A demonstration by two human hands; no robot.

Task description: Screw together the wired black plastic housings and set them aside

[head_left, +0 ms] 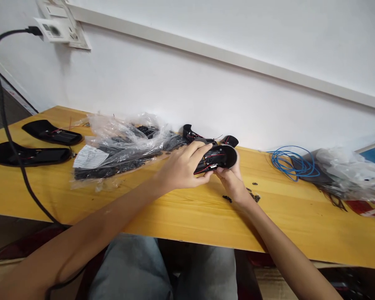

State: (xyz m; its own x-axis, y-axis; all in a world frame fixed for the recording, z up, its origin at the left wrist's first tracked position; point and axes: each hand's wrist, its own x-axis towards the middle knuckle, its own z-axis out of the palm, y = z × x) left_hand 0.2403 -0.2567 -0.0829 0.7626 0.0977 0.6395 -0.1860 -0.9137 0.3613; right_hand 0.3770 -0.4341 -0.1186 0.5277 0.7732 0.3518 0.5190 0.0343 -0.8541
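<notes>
Both hands hold a black plastic housing [220, 157] with a rounded end, thin red wires and small electronic parts inside it. My left hand [184, 164] grips its left side, fingers over the top and thumb along the near edge. At the rounded right end, my right hand [233, 179] clasps it from below, the thumb on the near edge; its other fingers are mostly hidden behind. More black housings with wires [193, 133] lie just behind against the wall. Small dark pieces [254, 196] are scattered beside my right wrist.
A clear plastic bag [125, 146] of black parts lies left of my hands, a paper slip [90, 157] on it. Two black housings [54, 133] rest farther left. A black cable [1, 96] hangs from the wall socket. Coiled blue wire [292, 164] and plastic bags [353, 166] lie right.
</notes>
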